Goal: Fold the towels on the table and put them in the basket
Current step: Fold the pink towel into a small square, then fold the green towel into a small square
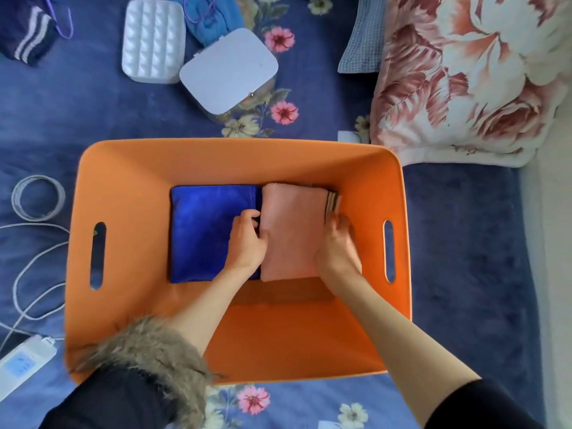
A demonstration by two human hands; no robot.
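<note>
Gripping the folded pink towel (292,230) inside the orange basket (123,181): left hand (247,239) fingers curled round its left edge beside the blue towel (204,233), right hand (339,243) fingers curled over its right edge.

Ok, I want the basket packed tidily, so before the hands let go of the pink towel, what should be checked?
1. Pink towel folded flat: ok.
2. Pink towel inside the orange basket: ok.
3. Sits beside the blue towel, not over it: ok.
4. Left hand and right hand at its two side edges: ok.
5. Striped towel under or beside the pink one lying neat: cannot tell.
6. More towels left to fold: cannot tell.
</note>
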